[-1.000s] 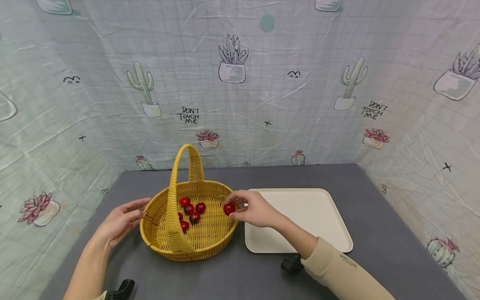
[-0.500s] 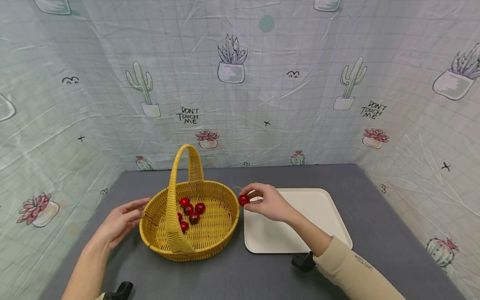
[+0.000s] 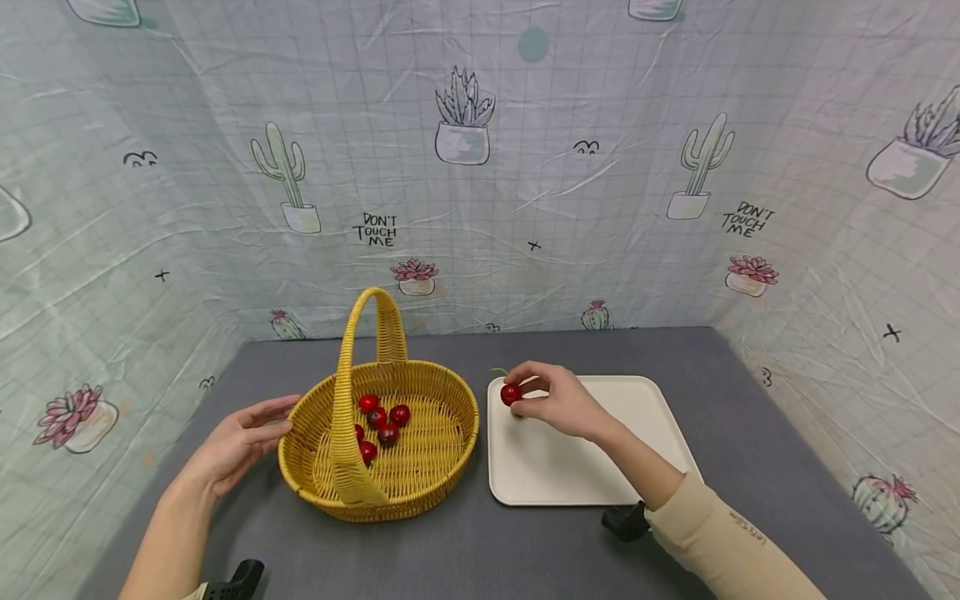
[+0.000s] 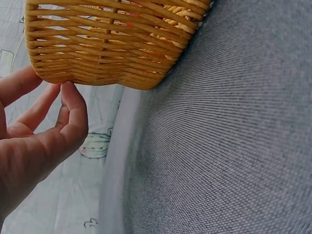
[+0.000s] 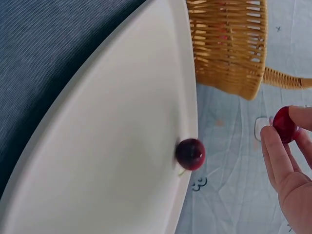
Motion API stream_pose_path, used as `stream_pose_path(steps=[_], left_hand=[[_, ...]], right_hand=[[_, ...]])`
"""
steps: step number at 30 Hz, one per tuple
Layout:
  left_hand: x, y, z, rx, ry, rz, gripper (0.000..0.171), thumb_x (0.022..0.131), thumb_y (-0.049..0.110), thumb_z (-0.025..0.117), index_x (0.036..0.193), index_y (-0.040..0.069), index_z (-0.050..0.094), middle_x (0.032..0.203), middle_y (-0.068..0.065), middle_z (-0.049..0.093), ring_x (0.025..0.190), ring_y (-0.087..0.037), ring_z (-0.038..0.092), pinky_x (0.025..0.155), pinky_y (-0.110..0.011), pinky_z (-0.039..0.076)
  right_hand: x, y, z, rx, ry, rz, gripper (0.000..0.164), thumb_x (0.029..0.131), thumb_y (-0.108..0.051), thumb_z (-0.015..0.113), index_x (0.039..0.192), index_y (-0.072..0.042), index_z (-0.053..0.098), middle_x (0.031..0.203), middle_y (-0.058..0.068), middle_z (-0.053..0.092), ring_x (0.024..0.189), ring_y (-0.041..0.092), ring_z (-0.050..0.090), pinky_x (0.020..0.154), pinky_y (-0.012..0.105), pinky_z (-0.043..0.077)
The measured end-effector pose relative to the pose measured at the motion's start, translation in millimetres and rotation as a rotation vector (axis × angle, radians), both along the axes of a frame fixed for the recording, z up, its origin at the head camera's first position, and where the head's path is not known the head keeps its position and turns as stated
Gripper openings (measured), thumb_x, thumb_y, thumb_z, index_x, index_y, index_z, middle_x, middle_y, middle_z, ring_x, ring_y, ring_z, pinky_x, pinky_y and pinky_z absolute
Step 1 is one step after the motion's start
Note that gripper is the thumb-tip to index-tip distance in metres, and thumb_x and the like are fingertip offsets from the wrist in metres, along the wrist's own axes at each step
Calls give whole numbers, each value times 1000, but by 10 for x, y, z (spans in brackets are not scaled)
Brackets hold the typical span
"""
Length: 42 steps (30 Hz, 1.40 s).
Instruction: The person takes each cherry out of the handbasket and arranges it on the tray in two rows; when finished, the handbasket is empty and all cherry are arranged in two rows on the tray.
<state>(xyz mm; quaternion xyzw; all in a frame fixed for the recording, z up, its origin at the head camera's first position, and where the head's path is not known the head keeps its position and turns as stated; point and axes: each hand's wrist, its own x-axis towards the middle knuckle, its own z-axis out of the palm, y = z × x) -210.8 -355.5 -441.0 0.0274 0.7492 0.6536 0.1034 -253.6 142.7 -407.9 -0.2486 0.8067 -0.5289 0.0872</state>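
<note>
My right hand pinches a red cherry by its sides between thumb and fingertips, its thin green stem standing up. Hand and cherry are above the left far part of a white tray. In the right wrist view a second dark cherry lies on the tray by its edge; in the head view it is mostly hidden below the hand. My left hand touches the left rim of a yellow wicker basket with its fingertips. Inside the basket lie several red cherries.
The basket's tall arched handle rises over its left half. A grey cloth covers the table, with the tray right of the basket. Cactus-printed curtain encloses the back and both sides.
My right hand has carried the cherry from over the basket's right rim rightward and onto the tray's side, above it. My left hand stays at the basket rim.
</note>
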Motion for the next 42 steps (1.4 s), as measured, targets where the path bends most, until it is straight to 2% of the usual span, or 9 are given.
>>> stream_pose_path(steps=[6,11,18,20,22,26,35,42], left_hand=[[-5,-8,-9,28,-13,0,68,104,11,62,158,-8,26,130,6,56,113,-5,62,91,-31,56],[-5,-11,-20,64,-14,-1,67,104,9,62,158,-9,26,128,8,58,113,-6,62,91,-30,56],[0,-16,-19,69,1,-9,67,104,8,61,158,-10,26,130,5,58,113,-6,62,91,-28,55],[3,-15,-17,68,-1,-7,67,104,9,62,158,-10,26,130,5,57,113,-6,62,91,-28,55],[7,-14,-19,68,-4,-5,67,104,9,62,158,-10,26,130,6,58,114,-6,62,92,-28,55],[12,-14,-22,73,-8,-8,67,104,9,61,158,-9,26,130,6,57,114,-6,62,93,-28,54],[7,-8,-19,78,-16,-5,68,104,9,61,159,-8,25,131,7,56,115,-5,61,93,-26,54],[0,-11,-31,92,-26,-2,67,105,9,61,160,-7,25,131,9,56,115,-5,61,92,-28,54]], right_hand=[[-37,111,-45,28,-1,-35,28,91,-5,76,118,-11,70,115,5,70,109,25,68,84,37,57],[-67,225,-72,38,5,-53,28,91,-5,77,118,-8,71,117,8,68,110,28,67,87,39,55],[-79,330,-56,35,-8,-76,30,92,0,74,121,2,68,117,19,68,112,38,65,87,41,53],[-94,366,-71,48,-9,-87,29,91,0,74,120,2,68,117,18,68,112,37,66,87,42,53],[-159,431,-163,59,-9,-99,30,91,-3,76,120,-2,69,117,14,69,112,34,66,88,41,53],[-208,509,-219,92,-9,-118,30,90,-5,78,119,-4,70,116,11,70,111,32,67,87,39,53],[-297,637,-331,163,-13,-137,30,89,-2,77,118,2,71,114,14,70,108,34,67,87,38,54],[-344,664,-404,183,-61,-131,28,88,2,76,115,1,72,114,15,70,104,32,68,85,34,54]])
